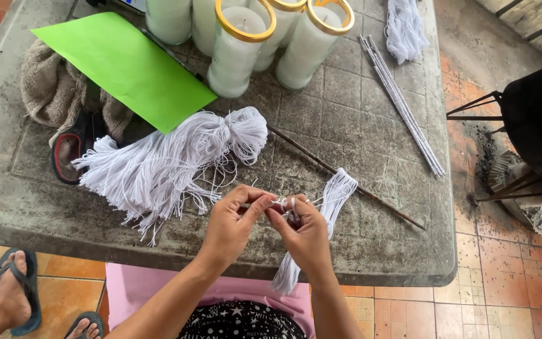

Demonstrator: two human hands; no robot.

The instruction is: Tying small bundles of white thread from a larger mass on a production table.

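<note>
Both hands meet at the table's [371, 251] six o'clock edge — the left hand [233, 223] and right hand [305, 232] pinch one white string [283, 204] between fingertips. A small string bundle [335, 191] lies at two o'clock of them — the big tassel [170, 160] at ten.

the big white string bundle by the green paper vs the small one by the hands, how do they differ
The big string bundle is thick, fanned out and lies untouched wholly on the table. The small string bundle is thin, drapes past the table edge and runs to the hands, left hand and right hand. Both are white cut strings.
</note>
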